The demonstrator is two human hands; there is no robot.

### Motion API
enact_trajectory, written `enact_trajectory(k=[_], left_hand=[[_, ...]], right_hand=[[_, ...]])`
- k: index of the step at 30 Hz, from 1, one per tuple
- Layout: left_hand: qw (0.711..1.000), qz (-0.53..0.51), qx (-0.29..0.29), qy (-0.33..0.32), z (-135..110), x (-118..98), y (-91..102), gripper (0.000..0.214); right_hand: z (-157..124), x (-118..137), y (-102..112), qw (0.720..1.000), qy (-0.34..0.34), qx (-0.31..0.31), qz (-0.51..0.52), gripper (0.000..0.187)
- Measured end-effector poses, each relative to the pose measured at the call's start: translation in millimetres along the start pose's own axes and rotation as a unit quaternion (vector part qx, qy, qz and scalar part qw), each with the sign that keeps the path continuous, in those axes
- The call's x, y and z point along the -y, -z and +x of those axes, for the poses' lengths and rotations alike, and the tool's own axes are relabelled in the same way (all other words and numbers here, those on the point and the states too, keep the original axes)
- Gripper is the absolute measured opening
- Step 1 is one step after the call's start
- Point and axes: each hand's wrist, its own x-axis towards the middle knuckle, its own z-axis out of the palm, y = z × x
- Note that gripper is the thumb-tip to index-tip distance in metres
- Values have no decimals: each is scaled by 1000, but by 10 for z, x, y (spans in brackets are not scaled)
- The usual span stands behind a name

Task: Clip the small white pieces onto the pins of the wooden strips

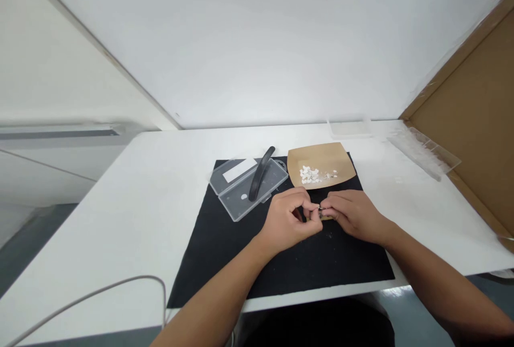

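Because the dark piece point(320, 209) is so tiny, the left hand point(291, 216) and right hand point(357, 213) both seem to be pinching it, probably for control. It's over the black mat point(225, 250), which likely makes small stuff easier to spot; the brown tray point(329, 155) of white bits point(309, 174) sits close by.

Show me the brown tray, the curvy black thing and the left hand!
Brown tray point(321, 153): head view, bare inner surface.
Curvy black thing point(260, 173): head view, its middle.
Left hand point(289, 214): head view, hand's middle.
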Motion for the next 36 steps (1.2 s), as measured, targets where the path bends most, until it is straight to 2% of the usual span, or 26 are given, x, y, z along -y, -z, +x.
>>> enact_trajectory(k=[12, 23, 36], left_hand=[[997, -55, 24, 55, 21, -30, 31, 16], [991, -97, 33, 92, 7, 4, 27, 18], [975, -162, 58, 142, -18, 28, 36, 20]], right_hand=[[18, 22, 10, 990, -44, 32, 127, 26], [50, 61, 17, 978, -74, 39, 193, 29], [76, 112, 56, 947, -131, 48, 290, 35]])
